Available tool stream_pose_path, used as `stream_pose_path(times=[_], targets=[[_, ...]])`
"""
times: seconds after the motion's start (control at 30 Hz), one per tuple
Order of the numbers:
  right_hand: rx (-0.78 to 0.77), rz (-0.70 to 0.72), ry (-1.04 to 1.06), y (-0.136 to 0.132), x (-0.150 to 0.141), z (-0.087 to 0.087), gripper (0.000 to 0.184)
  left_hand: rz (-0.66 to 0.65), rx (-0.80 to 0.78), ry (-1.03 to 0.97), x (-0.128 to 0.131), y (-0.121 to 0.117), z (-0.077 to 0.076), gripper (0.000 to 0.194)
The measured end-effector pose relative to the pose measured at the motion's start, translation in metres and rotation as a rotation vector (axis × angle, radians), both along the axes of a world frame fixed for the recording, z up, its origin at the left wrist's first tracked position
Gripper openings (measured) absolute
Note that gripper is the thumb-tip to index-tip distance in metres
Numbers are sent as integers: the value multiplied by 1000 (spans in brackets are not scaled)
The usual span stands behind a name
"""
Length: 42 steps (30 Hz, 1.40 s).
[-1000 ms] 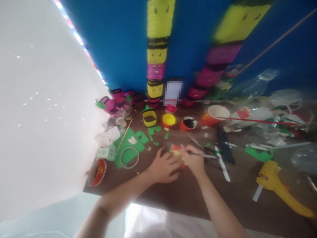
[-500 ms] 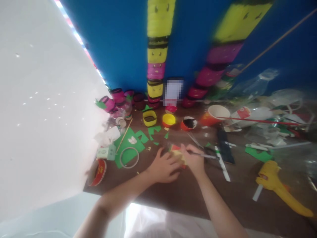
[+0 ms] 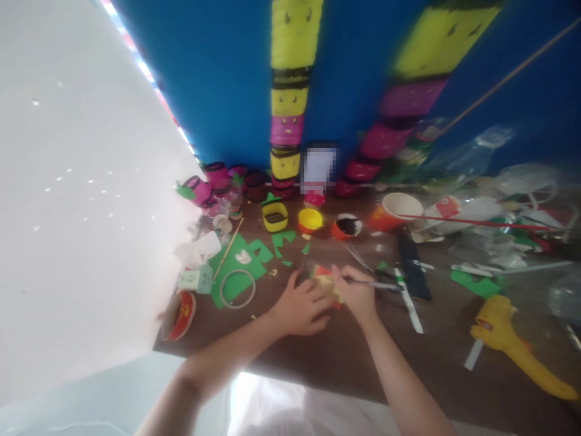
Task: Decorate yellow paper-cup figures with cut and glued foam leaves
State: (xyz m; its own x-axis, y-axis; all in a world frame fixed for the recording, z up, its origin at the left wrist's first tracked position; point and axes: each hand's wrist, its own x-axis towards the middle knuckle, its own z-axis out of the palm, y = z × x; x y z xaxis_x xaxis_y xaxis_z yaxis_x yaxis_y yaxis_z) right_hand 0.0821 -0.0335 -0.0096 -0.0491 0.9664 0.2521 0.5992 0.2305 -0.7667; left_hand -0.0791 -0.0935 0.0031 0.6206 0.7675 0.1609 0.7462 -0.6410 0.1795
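Note:
Near the table's front middle, my left hand (image 3: pixel 305 306) lies palm down over a small yellow and red piece of card (image 3: pixel 325 280), its fingers stretched out and lightly spread. The hand covers part of the card. My right hand (image 3: pixel 357 297) is closed around a slim pen (image 3: pixel 377 284) that slants away to the right. The fingers hide the pen's tip, which is at the card's right side. Beyond the hands stand a yellow cup (image 3: pixel 310 219) and a small red cup with dark paint (image 3: pixel 347 226).
Green foam sheet (image 3: pixel 240 266) and a tape roll (image 3: pixel 237 289) lie left, beside a red paper bowl (image 3: pixel 184 316). On the right are a white-green strip (image 3: pixel 409 303), a yellow glue gun (image 3: pixel 499 333) and piled plastic bottles (image 3: pixel 476 200). Painted pots line the blue wall.
Both hands and the card stay in nearly the same place. The whole view has shifted very slightly.

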Motion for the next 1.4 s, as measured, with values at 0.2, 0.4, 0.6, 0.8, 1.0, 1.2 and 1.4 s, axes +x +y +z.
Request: stream_pose_path(times=[0.2,0.4,0.6,0.8,1.0,1.2,1.4], targets=[[-7,4,-1,0,0,-1,42,-8,-18,2,0,0,1,43],[-11,10,6,1,1,-2,42,-9,-31,-14,0,0,1,42],[-4,12,7,1,0,-2,42,-6,-29,-19,0,0,0,43],[4,9,5,1,0,-1,42,-4,-1,12,0,0,1,42],[8,9,4,0,0,-1,41,-5,1,14,0,0,1,42],[10,7,-4,1,1,-1,42,-8,2,-2,0,0,2,42],[14,3,-4,1,1,-1,42,-14,-4,15,0,0,2,42]])
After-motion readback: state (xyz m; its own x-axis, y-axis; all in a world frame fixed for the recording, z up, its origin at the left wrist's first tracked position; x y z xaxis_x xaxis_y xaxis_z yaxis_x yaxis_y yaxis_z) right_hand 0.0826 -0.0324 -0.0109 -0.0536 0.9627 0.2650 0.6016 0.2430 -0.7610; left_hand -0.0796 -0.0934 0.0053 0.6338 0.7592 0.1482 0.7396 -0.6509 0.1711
